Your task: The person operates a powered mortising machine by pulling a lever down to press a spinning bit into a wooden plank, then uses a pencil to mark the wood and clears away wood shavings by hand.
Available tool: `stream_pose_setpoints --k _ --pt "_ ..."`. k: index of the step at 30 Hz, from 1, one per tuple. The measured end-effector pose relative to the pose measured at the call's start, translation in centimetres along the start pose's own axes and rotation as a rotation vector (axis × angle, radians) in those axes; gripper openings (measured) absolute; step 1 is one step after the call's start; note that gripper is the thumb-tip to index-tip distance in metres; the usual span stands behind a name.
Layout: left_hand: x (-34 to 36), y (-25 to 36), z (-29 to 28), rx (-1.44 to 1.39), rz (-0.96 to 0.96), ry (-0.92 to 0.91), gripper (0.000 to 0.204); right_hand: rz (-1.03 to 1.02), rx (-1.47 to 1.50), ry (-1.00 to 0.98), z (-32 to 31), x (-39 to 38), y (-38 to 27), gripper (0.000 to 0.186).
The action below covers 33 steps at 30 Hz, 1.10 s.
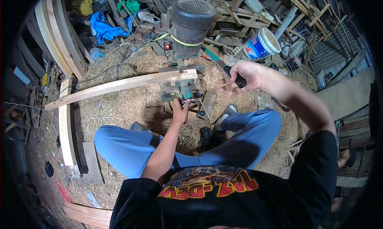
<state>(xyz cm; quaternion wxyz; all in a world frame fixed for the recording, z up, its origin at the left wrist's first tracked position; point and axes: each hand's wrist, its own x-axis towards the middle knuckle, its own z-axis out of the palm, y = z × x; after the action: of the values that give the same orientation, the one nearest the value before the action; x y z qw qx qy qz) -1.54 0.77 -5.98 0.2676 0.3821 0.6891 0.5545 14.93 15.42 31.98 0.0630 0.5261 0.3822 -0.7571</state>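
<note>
A mortising machine with a large dark motor [192, 23] stands in front of me. A long, squared wooden beam [127, 83] lies across its table, its right end beside the green clamp [186, 89]. My left hand [181, 111] is closed around a metal handwheel [193, 103] on the near side of the clamp. At the right, a green lever [217, 60] ends in a black grip [240, 81]. This grip crosses the palm of my right hand [244, 75], whose thumb lies near it while the fingers stretch out loosely, slightly blurred.
An upright timber [66, 129] at the left supports the beam's far end. Wood shavings [115, 105] cover the floor. Curved boards [56, 33] lean at the back left, near a blue cloth [105, 27]. A paint bucket [261, 44] and scrap wood sit at the back right.
</note>
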Motion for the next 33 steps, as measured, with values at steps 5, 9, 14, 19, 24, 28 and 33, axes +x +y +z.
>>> stream_pose_setpoints --k 5,9,14,19,24,28,33 --pt "0.4 -3.7 0.5 -0.304 -0.304 0.003 0.065 0.171 -0.218 0.213 2.4 1.3 -2.6 0.017" --pt "0.6 -1.3 0.0 -0.419 -0.519 -0.177 0.07 0.187 -0.245 0.304 2.6 -0.8 -4.7 0.029" --pt "0.4 1.6 -1.8 -0.578 -0.675 -0.23 0.056 0.012 -0.405 0.331 3.3 -0.5 -3.4 0.028" --pt "-0.2 1.1 -1.2 -0.708 -0.538 -0.18 0.054 -0.067 -0.38 0.459 4.3 0.9 0.7 0.035" --pt "-0.2 -0.5 -0.2 -0.719 -0.508 -0.153 0.054 0.068 -0.305 0.378 3.3 1.7 0.3 0.031" --pt "0.2 -1.2 0.2 -0.72 -0.569 -0.211 0.053 0.299 -0.214 0.269 1.7 3.0 -0.6 0.033" --pt "0.3 -0.5 -0.8 -0.779 -0.653 -0.188 0.051 0.038 -0.433 0.546 4.7 2.1 -0.5 0.036"
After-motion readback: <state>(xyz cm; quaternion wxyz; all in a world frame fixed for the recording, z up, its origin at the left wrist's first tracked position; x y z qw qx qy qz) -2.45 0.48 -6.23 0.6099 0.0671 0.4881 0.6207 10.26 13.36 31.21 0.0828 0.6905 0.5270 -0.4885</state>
